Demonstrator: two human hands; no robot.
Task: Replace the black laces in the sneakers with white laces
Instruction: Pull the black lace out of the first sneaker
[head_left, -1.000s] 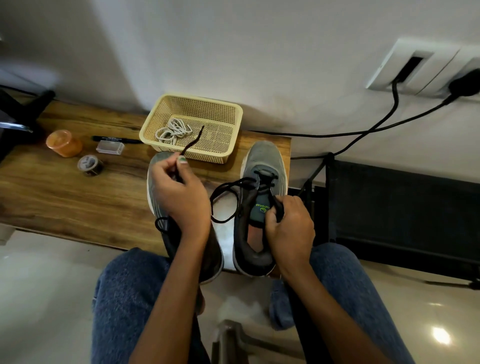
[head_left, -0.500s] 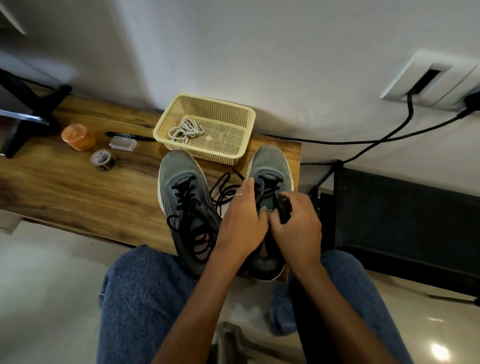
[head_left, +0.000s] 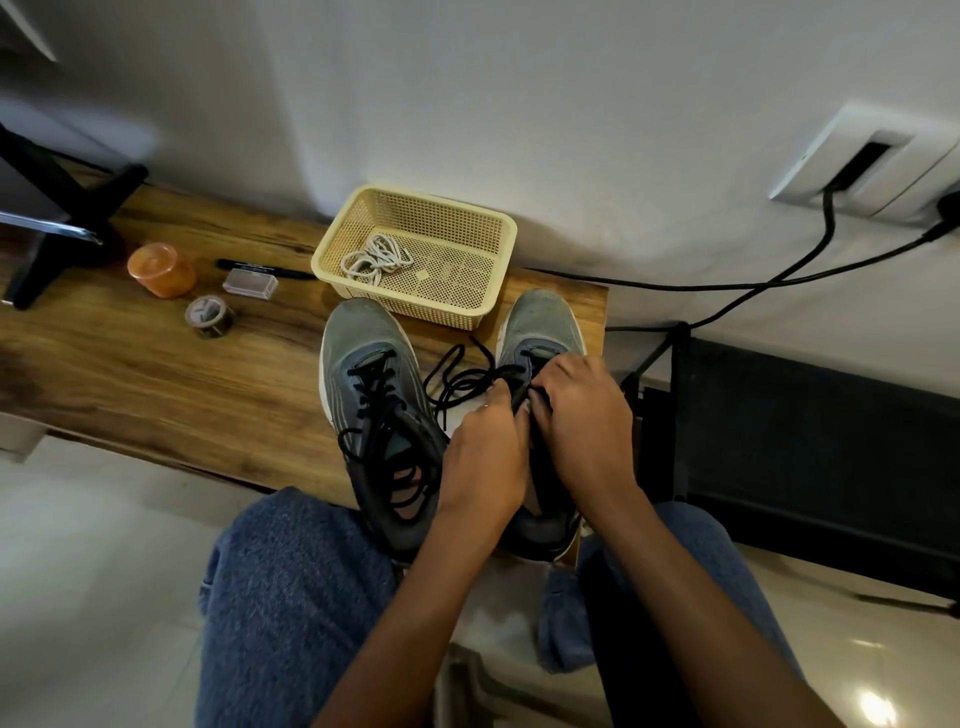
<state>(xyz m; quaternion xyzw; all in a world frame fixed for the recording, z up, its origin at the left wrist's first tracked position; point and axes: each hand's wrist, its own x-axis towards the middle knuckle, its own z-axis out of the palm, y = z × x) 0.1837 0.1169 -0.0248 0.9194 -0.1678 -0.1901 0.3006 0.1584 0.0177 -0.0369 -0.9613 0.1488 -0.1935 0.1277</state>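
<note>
Seen from the head camera: two grey sneakers side by side on the wooden desk (head_left: 156, 374), long axes running away from the sitter, toes toward the wall, heels at the near edge above blue-jeaned knees. Left sneaker (head_left: 371, 395) still threaded with a black lace (head_left: 379, 415), loosened and looping over the tongue. Right sneaker (head_left: 540, 332) mostly hidden under both hands, only the toe and heel showing. Left hand (head_left: 485, 462) curled over the tongue, fingertips pinching a loosened black lace (head_left: 457, 382) at the eyelets; slack of that lace lying in loops on the desk between the two shoes. Right hand (head_left: 582, 415) curled too, fingers closed on the lace on the shoe's far side, touching the left hand. Just beyond the toes, a cream mesh basket (head_left: 498, 244) holding a bundle of white laces (head_left: 376, 260). Further left on the desk: an orange cup (head_left: 161, 270), a roll of tape (head_left: 210, 317), a small clear box (head_left: 250, 285), a black pen (head_left: 260, 267) behind it.
</note>
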